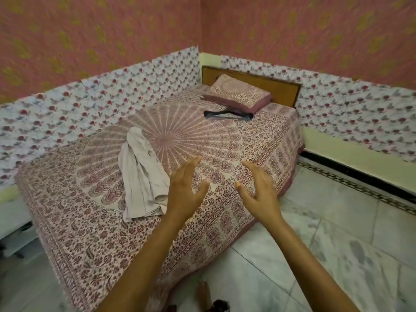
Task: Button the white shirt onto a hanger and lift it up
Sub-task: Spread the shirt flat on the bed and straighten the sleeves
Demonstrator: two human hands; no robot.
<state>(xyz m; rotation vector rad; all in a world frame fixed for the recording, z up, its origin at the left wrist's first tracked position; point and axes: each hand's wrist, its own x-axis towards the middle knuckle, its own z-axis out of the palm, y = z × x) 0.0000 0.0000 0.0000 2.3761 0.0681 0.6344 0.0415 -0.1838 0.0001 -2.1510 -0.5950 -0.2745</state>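
Note:
The white shirt (pixel 141 174) lies crumpled in a long heap on the left middle of the bed. A dark hanger (pixel 227 114) rests flat on the bedspread farther back, just in front of the pillow. My left hand (pixel 186 190) hovers over the bed with fingers spread and straight, its wrist just right of the shirt's lower end. My right hand (pixel 258 190) is held beside it, fingers also spread, palm facing the left hand. Neither hand holds anything or touches the shirt or hanger.
The bed (pixel 258 140) with a maroon patterned spread fills the corner against floral-papered walls. A matching pillow (pixel 238 93) leans by the wooden headboard (pixel 270 86). Marble floor (pixel 337 221) lies to the right. My foot (pixel 203 293) shows below.

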